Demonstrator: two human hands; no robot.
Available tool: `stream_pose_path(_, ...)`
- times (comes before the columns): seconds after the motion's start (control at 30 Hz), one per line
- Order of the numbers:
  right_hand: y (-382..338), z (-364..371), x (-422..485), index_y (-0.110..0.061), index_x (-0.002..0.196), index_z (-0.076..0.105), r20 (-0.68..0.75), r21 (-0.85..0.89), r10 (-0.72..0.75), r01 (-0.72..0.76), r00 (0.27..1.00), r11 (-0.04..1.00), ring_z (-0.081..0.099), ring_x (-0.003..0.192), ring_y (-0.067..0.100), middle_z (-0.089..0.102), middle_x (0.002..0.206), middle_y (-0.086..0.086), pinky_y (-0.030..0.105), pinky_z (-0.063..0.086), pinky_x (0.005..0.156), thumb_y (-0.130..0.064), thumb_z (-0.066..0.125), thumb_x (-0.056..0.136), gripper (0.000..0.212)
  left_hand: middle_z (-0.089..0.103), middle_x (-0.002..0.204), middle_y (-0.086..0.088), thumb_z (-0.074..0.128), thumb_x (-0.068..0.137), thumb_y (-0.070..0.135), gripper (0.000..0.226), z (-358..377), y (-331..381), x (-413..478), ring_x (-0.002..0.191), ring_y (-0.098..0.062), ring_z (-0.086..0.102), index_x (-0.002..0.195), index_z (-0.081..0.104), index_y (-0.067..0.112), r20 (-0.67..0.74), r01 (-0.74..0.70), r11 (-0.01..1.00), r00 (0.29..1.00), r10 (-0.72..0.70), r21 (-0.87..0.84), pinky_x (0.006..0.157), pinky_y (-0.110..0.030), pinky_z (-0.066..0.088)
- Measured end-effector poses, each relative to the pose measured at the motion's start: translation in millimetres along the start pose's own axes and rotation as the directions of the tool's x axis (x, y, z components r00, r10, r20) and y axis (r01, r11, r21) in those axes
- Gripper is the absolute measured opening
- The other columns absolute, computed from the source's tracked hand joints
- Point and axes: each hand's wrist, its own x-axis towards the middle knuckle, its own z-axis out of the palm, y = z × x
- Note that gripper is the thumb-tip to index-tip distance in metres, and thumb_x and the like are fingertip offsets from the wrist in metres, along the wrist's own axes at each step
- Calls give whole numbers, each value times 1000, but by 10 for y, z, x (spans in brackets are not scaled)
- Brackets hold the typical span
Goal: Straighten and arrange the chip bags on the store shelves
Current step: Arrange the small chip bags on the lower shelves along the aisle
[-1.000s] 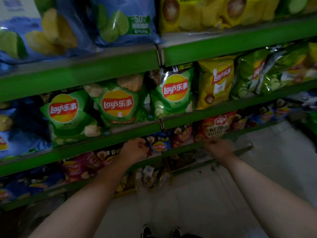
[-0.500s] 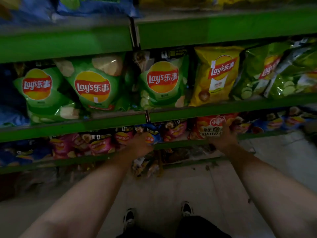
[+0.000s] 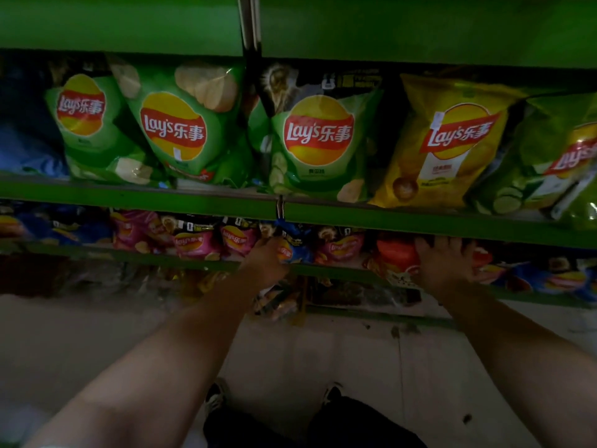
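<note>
Green store shelves hold chip bags. On the lower shelf (image 3: 339, 273) my left hand (image 3: 265, 261) grips a small blue chip bag (image 3: 295, 245) standing among pink chip bags (image 3: 197, 245). My right hand (image 3: 447, 263) lies spread over a red-orange chip bag (image 3: 395, 253), fingers wrapped on its right side. On the shelf above, large green chip bags (image 3: 181, 124) lean at different angles beside a yellow chip bag (image 3: 452, 143).
More blue bags (image 3: 562, 279) sit at the lower right and blue ones at the far left (image 3: 29, 150). The bottom shelf (image 3: 355, 313) holds dim packets. Pale floor (image 3: 307, 357) and my shoes (image 3: 214, 397) lie below.
The view has dropped and moved closer to the shelves. Both hands have reached further into the lower shelf; the left closed on the blue bag, the right settled on the red-orange bag.
</note>
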Motion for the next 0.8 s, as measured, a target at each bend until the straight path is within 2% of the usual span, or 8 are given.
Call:
stream_pose_path(0.13, -134, -78, -238, -22, 138, 32, -70, -110, -192, 184, 979, 977, 44, 118, 35, 45, 138, 9, 43, 36, 98, -52, 62, 75, 76, 51, 140, -11, 74, 79, 34, 71, 68, 3, -100, 121, -29, 53, 142, 43, 19, -12, -37, 996, 999, 36, -80, 101, -33, 45)
stream_pose_path(0.23, -393, -336, -414, -26, 137, 31, -76, -96, -283, 275, 956, 957, 51, 111, 31, 50, 133, 6, 38, 40, 90, -67, 59, 67, 85, 39, 151, -7, 85, 72, 24, 93, 97, 12, -241, 129, -22, 46, 149, 32, 19, 191, -154, 955, 960, 205, -252, 102, -26, 45)
stream_pose_path(0.33, -772, -701, -482, -31, 136, 32, -47, 101, -428, 431, 902, 897, 58, 107, 26, 55, 129, 2, 35, 49, 86, -72, 60, 56, 95, 33, 150, 6, 92, 61, 26, 115, 97, -53, -424, 131, 0, 37, 150, 19, 34, 241, -223, 903, 915, 324, -367, 98, -7, 36)
stream_pose_path(0.4, -1077, -929, -493, -36, 133, 34, -1, 318, -497, 472, 868, 822, 59, 105, 19, 56, 126, -2, 32, 51, 83, -73, 66, 50, 96, 43, 130, 25, 95, 51, 34, 122, 48, -164, -559, 106, 28, 43, 141, 15, 50, 209, -215, 870, 919, 333, -443, 77, 6, 38)
stream_pose_path(0.47, -1417, -1082, -484, -39, 130, 37, 15, 462, -541, 474, 841, 750, 59, 102, 13, 57, 123, -7, 24, 48, 79, -71, 72, 46, 97, 42, 114, 37, 95, 44, 43, 123, -86, -366, -691, 92, 37, 42, 132, 11, 65, 137, -172, 858, 954, 268, -483, 67, 8, 37)
stream_pose_path(0.57, -2038, -1257, -453, -42, 130, 35, 18, 517, -632, 533, 775, 669, 56, 98, 4, 55, 122, -14, 15, 44, 77, -68, 77, 41, 102, 51, 116, 28, 94, 44, 42, 114, -410, -853, -874, 103, 14, 55, 120, 15, 73, 12, -130, 854, 987, 158, -504, 80, -7, 45)
stream_pose_path(0.7, -3028, -1524, -378, -46, 139, 25, 34, 540, -762, 630, 647, 558, 47, 117, 3, 38, 131, -21, 21, 43, 91, -80, 68, 48, 106, 60, 120, 16, 94, 46, 36, 109, -836, -1734, -1147, 111, -5, 60, 128, 26, 59, -104, -97, 821, 994, 46, -563, 93, -32, 53)
stream_pose_path(0.8, -3849, -1725, -316, -43, 137, 31, -34, 568, -801, 671, 598, 476, 45, 118, 1, 39, 140, -15, 25, 43, 96, -86, 55, 58, 93, 63, 119, 14, 94, 42, 42, 103, -1152, -2499, -1389, 108, -4, 63, 126, 36, 52, -183, -29, 760, 976, -119, -649, 88, -28, 56)
